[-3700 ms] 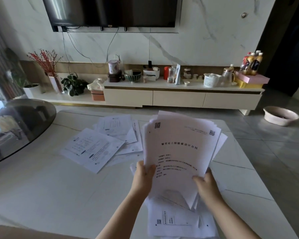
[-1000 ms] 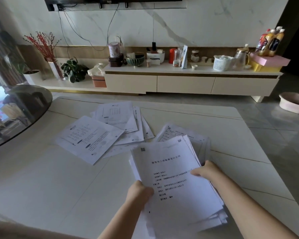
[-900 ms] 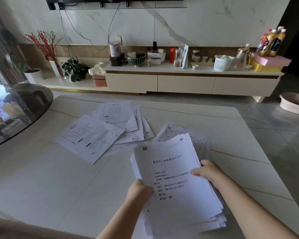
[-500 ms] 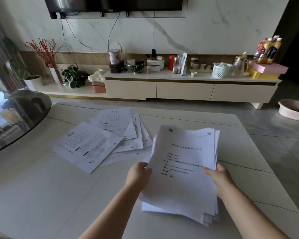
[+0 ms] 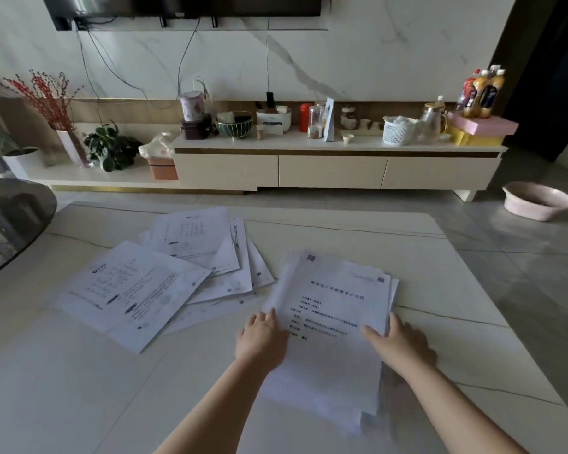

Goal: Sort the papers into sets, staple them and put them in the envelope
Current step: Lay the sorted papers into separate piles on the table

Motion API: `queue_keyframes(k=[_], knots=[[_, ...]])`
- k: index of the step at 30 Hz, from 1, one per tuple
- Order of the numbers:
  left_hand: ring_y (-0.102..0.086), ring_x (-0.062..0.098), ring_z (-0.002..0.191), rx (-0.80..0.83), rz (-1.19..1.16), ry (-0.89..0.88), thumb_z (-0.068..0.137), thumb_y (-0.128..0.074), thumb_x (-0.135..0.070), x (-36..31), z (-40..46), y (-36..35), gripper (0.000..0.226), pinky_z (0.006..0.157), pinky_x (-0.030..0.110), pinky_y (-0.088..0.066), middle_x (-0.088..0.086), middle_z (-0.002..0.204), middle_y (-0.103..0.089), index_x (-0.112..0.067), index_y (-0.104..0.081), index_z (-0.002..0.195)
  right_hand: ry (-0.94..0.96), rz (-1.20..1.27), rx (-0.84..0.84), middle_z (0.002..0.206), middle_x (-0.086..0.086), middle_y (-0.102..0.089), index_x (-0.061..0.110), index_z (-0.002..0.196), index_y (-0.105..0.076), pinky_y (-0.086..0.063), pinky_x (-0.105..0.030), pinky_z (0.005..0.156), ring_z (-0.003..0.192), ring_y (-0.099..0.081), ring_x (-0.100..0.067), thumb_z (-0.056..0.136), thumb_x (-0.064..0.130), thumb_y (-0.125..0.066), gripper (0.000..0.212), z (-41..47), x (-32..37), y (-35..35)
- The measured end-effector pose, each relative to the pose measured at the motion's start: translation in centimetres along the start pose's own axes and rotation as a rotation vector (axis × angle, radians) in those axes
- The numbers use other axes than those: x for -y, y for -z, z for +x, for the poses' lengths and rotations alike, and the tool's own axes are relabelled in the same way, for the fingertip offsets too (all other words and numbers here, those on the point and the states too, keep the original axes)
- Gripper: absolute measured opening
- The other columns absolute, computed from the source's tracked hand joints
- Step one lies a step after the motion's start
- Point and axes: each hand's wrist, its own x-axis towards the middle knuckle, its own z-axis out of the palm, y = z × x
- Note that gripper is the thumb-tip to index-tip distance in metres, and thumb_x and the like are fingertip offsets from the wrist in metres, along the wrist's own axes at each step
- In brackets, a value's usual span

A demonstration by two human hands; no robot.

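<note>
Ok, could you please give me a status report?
Left hand and right hand rest on the paper stack, one per side. Stack flat on the table. Loose sheets fanned out close on its left.

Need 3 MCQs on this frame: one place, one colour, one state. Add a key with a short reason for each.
1. Where do the loose sheets lie relative to the paper stack?
A) to its left
B) to its right
C) on the TV cabinet

2. What colour is the basin on the floor?
A) blue
B) pink
C) green

3. How is the paper stack?
A) raised upright off the table
B) inside an envelope
C) lying on the table between both hands

Key:
1 A: the sheets fan out to the left of the stack.
2 B: its rim and wall are pale pink.
3 C: the left hand touches its left edge, and the right hand touches its right edge with the thumb on top.
</note>
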Motion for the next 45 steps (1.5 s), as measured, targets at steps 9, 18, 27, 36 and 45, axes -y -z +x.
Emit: queue_keyframes(k=[9,18,27,36,45], knots=[[-0.048,0.028,0.124,0.052,-0.206,0.076,0.096,-0.042,-0.021,-2.3,-6.9,-1.8,0.051,0.097,0.033,-0.041,0.01,0.138,-0.051,-0.016,-0.029,0.146,0.029,0.076,0.096,0.148,-0.007,-0.039,0.024,0.151,-0.014,-0.04,-0.036,0.101,0.13,-0.041,-0.031,0.089,0.053,-0.05,0.078,-3.8,-2.6,1.4],[-0.053,0.026,0.084,-0.027,-0.892,0.386,0.088,-0.044,-0.004,-2.8,-6.8,-1.2,0.029,0.068,0.027,-0.041,0.01,0.102,-0.055,-0.009,-0.047,0.117,-0.084,0.181,0.051,0.096,-0.011,-0.056,-0.007,0.118,-0.049,-0.038,-0.029,0.067,0.089,-0.055,-0.027,0.088,0.028,-0.062,0.048,-3.7,-3.2,2.2],[-0.063,0.027,0.087,0.142,-0.968,0.494,0.079,-0.068,-0.024,-2.5,-4.8,0.2,0.036,0.081,0.036,-0.053,0.013,0.098,-0.065,-0.002,-0.06,0.107,-0.018,-0.155,0.046,0.122,-0.005,-0.051,0.025,0.121,-0.05,-0.039,-0.036,0.092,0.119,-0.041,-0.028,0.086,0.034,-0.044,0.036,-3.3,-1.7,-0.3],[-0.064,0.03,0.096,-0.021,-0.78,0.372,0.085,-0.048,-0.009,-2.7,-4.9,-0.8,0.026,0.088,0.043,-0.054,0.013,0.105,-0.064,-0.01,-0.055,0.11,0.23,-0.143,-0.012,0.134,-0.009,-0.048,0.012,0.136,-0.033,-0.044,-0.036,0.093,0.125,-0.042,-0.028,0.096,0.03,-0.043,0.045,-4.5,-2.0,-1.9],[-0.054,0.028,0.099,-0.006,-0.472,0.394,0.084,-0.034,-0.014,0.4,-6.9,-0.6,0.041,0.096,0.037,-0.046,0.016,0.123,-0.048,-0.016,-0.048,0.123,0.175,0.433,0.112,0.115,-0.006,-0.058,0.021,0.133,-0.045,-0.05,-0.03,0.076,0.098,-0.059,-0.025,0.077,0.013,-0.065,0.06,-7.1,-1.0,-3.0]])
